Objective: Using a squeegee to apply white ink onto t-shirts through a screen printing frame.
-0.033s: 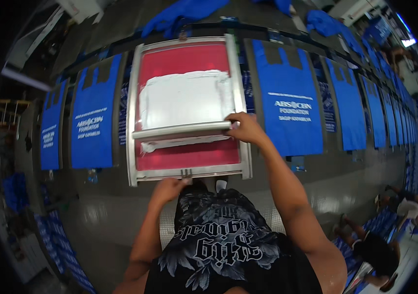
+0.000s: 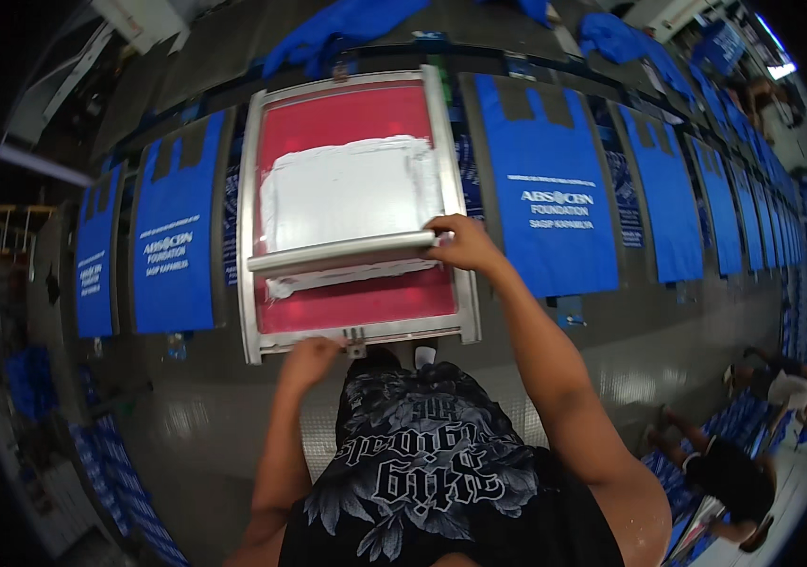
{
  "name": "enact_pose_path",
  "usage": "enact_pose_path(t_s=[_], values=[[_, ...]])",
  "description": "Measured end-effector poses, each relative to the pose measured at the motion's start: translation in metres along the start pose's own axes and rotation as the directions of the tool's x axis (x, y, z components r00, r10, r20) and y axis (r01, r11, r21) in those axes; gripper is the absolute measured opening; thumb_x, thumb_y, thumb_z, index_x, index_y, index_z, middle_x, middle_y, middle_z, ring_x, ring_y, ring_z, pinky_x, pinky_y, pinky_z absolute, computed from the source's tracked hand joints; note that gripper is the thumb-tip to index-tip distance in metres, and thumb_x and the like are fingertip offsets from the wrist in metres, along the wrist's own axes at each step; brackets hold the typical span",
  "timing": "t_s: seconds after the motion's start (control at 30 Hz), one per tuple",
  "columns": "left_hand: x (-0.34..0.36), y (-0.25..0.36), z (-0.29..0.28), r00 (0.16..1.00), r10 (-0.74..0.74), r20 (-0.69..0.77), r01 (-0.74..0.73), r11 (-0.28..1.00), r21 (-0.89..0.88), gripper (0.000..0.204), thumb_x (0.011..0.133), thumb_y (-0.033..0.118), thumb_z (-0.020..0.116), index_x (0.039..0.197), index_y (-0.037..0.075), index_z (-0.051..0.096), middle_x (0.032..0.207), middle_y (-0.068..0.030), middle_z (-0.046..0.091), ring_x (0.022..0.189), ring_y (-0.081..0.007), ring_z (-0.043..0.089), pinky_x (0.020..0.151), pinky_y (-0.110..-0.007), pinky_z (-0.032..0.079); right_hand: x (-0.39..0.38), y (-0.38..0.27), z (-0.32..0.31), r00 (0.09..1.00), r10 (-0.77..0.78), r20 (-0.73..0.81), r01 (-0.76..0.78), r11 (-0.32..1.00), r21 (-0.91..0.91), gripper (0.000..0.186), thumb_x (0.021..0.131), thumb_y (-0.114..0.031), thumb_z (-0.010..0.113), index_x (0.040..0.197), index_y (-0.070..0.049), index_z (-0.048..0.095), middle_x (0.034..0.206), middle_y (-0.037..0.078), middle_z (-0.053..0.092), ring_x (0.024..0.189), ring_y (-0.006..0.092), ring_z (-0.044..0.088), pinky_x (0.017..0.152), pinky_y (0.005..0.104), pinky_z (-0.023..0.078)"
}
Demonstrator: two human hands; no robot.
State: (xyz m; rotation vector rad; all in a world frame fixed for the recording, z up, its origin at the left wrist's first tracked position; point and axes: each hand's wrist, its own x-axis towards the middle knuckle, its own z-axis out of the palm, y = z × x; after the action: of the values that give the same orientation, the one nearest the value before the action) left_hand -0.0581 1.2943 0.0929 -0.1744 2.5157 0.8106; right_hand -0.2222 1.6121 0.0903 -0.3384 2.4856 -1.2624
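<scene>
Right blue cloth (image 2: 550,194), just beside the screen frame (image 2: 413,328): white capitals; a fine top line, a bold line split by a round emblem, two lines beneath.
Left blue cloth (image 2: 175,213): the same white layout, slanted.
Far-left blue cloth (image 2: 96,236): similar white print, smaller.
Black shirt (image 2: 437,458): large pale-edged blackletter, upside down.
Lower-left blue pieces (image 2: 125,482): white marks too small to read.

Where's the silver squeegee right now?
In the head view, left of centre, the squeegee crosses the red screen below the large white patch, its right end in the right hand.
</scene>
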Motion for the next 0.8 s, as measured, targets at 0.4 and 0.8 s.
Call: enact_pose_path(t_s=[0.4,0.8], values=[[0.069,-0.095,-0.085,0.852,-0.259,-0.456,-0.081,0.794,-0.602,0.044,0.097,0.031,0.045,0.122,-0.005,0.053,0.117,-0.0120,0.059,0.104,-0.0176,0.053,0.092,-0.029,0.039,0.015,0.026,0.004,0.967,0.232,-0.101,-0.121,0.775,0.621,0.043,0.065,-0.020,0.076,0.100,0.002,0.065,0.088,0.008,0.067,0.082,0.0152,0.062,0.077,0.0266,0.046],[0.081,0.128,0.021,0.882,-0.001,-0.471,-0.236,0.865,-0.443,0.047,0.097,0.033,0.046,0.122,-0.007,0.052,0.112,-0.0112,0.060,0.101,-0.0163,0.053,0.089,-0.029,0.040,-0.184,0.117,-0.161,0.890,0.266,-0.369,0.068,0.724,0.687,0.036,0.067,-0.012,0.074,0.099,0.002,0.065,0.083,0.008,0.066,0.075,0.0139,0.063,0.063,0.0262,0.049]])
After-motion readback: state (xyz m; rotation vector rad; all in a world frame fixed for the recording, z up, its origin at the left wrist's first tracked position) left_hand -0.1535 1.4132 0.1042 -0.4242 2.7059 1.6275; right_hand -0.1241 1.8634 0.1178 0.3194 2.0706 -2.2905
